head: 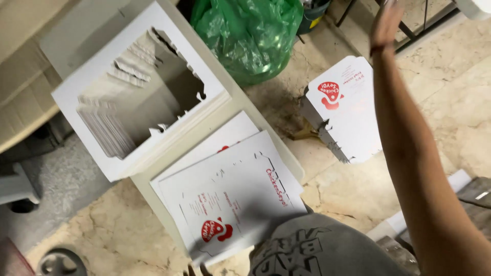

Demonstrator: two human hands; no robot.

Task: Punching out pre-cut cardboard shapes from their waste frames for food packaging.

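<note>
Marble floor, white table edge. Flat printed carton (343,110) is in mid-air near the stretched right arm, apart from the right hand (386,23), which is raised, blurred, holding nothing. Left hand not seen. Printed sheets (232,197) lie on the table (240,99); cut-out frames (138,87), green bag (250,36) beyond.

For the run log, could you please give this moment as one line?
right hand: raised, open, empty | left hand: not in view | printed cardboard sheets: stacked on lap | punched-out carton stack: on floor

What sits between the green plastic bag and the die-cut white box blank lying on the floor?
In the head view, only bare beige stone floor lies between the green plastic bag and the die-cut white box blank.
</note>
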